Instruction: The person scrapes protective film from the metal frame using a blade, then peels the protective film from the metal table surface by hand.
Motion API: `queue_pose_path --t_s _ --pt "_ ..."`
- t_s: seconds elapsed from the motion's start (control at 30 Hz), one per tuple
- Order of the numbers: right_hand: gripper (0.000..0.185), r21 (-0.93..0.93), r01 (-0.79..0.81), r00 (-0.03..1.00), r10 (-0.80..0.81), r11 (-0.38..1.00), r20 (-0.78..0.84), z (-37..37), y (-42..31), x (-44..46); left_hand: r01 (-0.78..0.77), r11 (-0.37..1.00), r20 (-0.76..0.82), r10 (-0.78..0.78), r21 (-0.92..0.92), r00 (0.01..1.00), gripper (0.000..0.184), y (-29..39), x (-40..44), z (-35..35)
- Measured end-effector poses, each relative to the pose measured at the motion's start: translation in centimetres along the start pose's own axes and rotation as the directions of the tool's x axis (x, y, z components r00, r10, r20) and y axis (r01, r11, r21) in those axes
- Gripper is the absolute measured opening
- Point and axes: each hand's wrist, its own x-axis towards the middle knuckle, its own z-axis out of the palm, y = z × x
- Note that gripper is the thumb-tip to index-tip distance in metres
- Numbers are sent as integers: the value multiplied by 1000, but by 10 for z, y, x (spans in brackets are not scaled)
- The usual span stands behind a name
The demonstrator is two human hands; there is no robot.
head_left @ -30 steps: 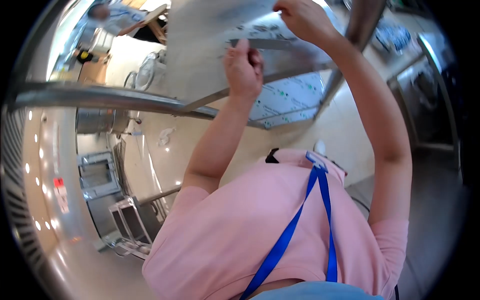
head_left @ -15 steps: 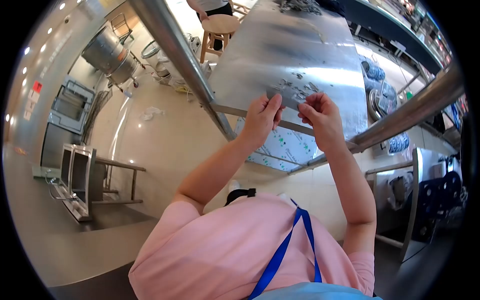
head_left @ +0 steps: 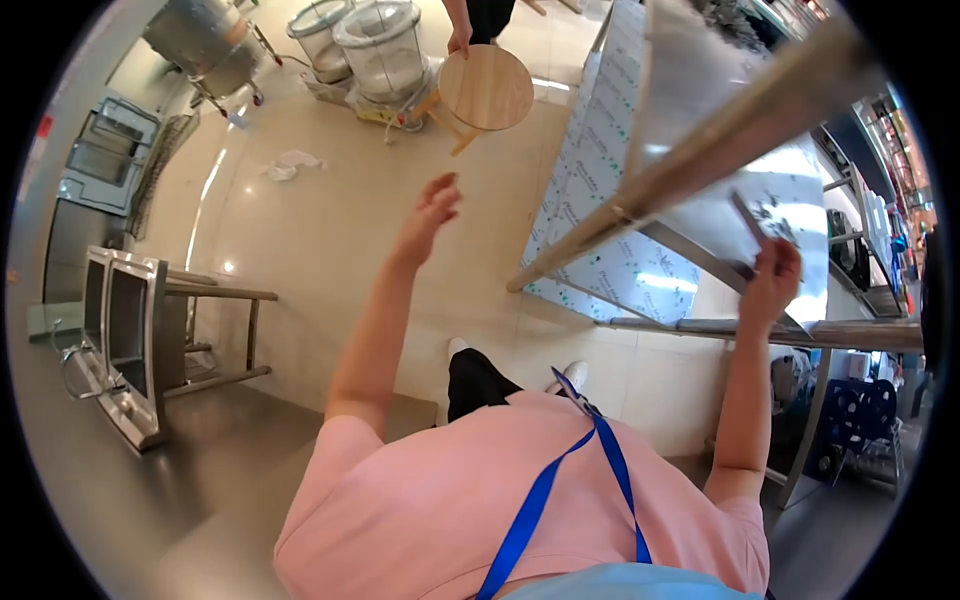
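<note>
Right hand: fingers are clamping on a grey strip, flat and thin. Strip is sticking out past the fingertips, angling up and toward the left-hand side. It's showing over the metal table; can't tell whether it's touching the top. Dark scraps are lying on the tabletop just beyond those fingers. A metal tube is crossing diagonally, farther out and left of the right fingers, blurring at its near end. Green-patterned panel is showing between the two hands, nearer the right fingers.

Left hand: fingers are bending a little and standing loosely apart, blurring slightly. Hand is hovering over the floor, well apart from the right. Wooden stool is standing beyond the left fingertips, clear of them. Another person's hand is gripping the seat's far edge. Clear tub is sitting farther out, left of the stool. Crumpled plastic bag is lying on the floor, left of the left fingers. Blue lanyard is hanging between the forearms, bodyward of both sets of fingers.
</note>
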Motion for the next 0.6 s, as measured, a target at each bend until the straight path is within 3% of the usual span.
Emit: queue_pose_path --t_s 0.03,0.17,0.23,0.33,0.4,0.5,0.6 --pt "19 10 -5 997 6 1000 -76 5 -2 -1 84 996 -69 -85 -12 994 56 -29 29 -37" --pt "19 -214 5 959 -65 977 -275 15 -7 -4 267 962 -260 -272 -57 926 73 -143 108 -119" --pt "23 -281 78 967 -141 956 -213 -19 23 9 343 939 -335 -327 -12 884 82 -204 150 -137" --pt "36 -382 180 932 -281 906 -228 -18 18 2 237 951 -293 -288 -196 912 92 -292 198 -157" --pt "41 -427 253 898 -375 868 -230 -19 22 -2 362 892 -294 -435 -271 851 94 -299 210 -150" --pt "45 -497 334 854 -480 801 -201 -40 34 -10 429 789 -330 -586 -439 740 87 -357 248 -153" --pt "43 -565 386 827 -544 730 -138 -61 39 -9 258 785 -270 -470 -564 840 70 -373 266 -145"
